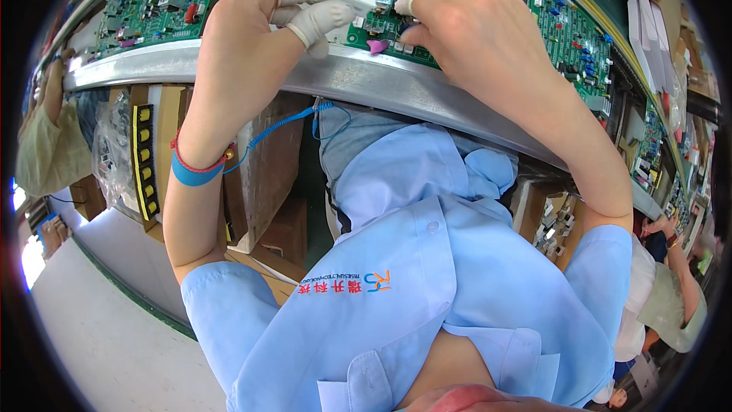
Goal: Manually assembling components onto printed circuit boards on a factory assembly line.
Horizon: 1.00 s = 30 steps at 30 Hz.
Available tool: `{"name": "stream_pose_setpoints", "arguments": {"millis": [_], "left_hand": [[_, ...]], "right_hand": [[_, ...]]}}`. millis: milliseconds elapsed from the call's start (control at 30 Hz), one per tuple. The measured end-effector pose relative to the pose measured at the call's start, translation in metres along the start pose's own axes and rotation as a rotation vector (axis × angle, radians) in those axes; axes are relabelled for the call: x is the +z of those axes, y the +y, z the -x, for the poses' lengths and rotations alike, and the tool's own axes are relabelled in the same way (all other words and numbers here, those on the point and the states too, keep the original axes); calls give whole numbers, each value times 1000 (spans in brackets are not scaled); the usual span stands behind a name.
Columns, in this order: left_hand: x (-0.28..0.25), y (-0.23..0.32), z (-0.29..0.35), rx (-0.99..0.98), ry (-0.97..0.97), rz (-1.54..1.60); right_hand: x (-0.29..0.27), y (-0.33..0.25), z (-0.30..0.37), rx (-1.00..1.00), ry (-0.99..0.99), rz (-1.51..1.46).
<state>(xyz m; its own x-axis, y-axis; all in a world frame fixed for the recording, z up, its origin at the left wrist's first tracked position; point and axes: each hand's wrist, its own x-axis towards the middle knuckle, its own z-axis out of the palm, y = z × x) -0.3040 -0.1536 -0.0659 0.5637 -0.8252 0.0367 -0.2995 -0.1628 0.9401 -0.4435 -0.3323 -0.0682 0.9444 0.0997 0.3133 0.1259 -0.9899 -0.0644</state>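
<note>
My left hand, with white cots over its fingers, pinches a small white rectangular block above the near left edge of a green circuit board. Beside it, my right hand reaches down to the same board. Its thumb and a cot-covered finger close together low over the board's edge; whatever lies between them is hidden. A small purple part sits on the board's near edge between the two hands. Red, blue and white components stand all over the board.
A second populated circuit board lies to the left. A metal rail runs along the near edge. From my left wrist strap a coiled blue cord leads to the rail. Cardboard boxes stand below; other people work at both sides.
</note>
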Motion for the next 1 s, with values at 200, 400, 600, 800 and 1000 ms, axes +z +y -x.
{"name": "stream_pose_setpoints", "arguments": {"millis": [200, 400, 600, 800, 1000], "left_hand": [[28, 4, -21, 553, 8, -609], [53, 26, -19, 538, -134, -833], [59, 26, -20, 528, -142, -862], [60, 29, -20, 516, -165, -904], [61, 30, -21, 517, -183, -920]], "right_hand": [[-37, 3, 24, 312, 33, -345], [-43, 14, 64, 492, 61, -397], [-40, 23, 84, 588, 69, -475], [-37, 28, 92, 559, 76, -474], [-37, 28, 94, 571, 73, -489]]}}
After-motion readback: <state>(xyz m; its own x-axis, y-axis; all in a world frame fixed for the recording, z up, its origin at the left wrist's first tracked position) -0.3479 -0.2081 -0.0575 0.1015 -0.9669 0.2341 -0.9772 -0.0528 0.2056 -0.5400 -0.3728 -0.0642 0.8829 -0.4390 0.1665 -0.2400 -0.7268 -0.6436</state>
